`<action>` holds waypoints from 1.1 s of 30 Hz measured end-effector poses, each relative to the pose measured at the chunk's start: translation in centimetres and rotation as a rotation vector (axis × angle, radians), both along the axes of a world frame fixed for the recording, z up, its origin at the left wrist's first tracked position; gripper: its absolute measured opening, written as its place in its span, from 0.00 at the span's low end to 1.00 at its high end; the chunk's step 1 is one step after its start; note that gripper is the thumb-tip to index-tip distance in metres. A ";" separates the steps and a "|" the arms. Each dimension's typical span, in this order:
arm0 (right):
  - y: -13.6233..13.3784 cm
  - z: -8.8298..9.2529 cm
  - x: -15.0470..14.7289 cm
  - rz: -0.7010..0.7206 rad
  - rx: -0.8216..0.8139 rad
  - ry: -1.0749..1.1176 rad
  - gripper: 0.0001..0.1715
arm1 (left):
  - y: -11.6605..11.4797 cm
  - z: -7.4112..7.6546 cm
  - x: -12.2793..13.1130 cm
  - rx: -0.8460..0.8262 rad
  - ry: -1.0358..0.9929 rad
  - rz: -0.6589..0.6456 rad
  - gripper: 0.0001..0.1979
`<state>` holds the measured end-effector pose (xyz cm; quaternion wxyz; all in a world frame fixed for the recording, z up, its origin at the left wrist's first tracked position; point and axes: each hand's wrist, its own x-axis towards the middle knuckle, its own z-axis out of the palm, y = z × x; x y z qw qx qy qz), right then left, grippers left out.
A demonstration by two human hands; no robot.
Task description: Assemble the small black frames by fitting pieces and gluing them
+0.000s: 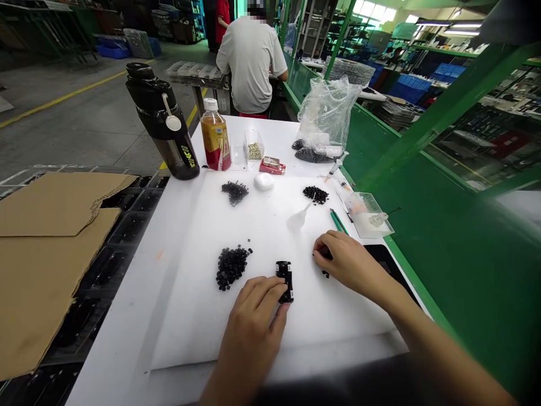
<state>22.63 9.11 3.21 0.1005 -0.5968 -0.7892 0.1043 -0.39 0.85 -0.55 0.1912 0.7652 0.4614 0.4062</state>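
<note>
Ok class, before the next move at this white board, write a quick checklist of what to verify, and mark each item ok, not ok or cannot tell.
1. Left hand touching the black part: ok.
2. What the right hand holds: cannot tell, the fingers hide it.
3. Black pieces kept in separate piles on the board: ok.
4. No stray bits beside the piles: not ok, a few dark bits lie by the right hand.
5. Underside of the black part: cannot tell, it is hidden.

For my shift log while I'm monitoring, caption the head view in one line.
Left hand touches a black plastic part on a white board; right hand sits beside loose black pieces.
</note>
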 end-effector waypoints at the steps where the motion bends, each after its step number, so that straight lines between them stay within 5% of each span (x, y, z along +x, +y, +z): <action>1: -0.4 0.2 -0.1 0.013 0.003 0.006 0.06 | 0.0 0.0 0.0 -0.001 -0.005 0.003 0.14; 8: -5.4 -0.5 -1.3 0.338 0.086 0.055 0.08 | 0.0 0.4 -0.4 -0.087 -0.069 -0.012 0.14; 20: -7.7 -1.2 -1.2 -0.028 -0.162 0.364 0.09 | 0.0 1.2 -0.8 -0.167 -0.206 -0.019 0.12; 33: -6.4 -0.6 -1.3 0.127 -0.180 0.210 0.09 | -0.5 1.0 -0.5 -0.096 -0.241 -0.001 0.12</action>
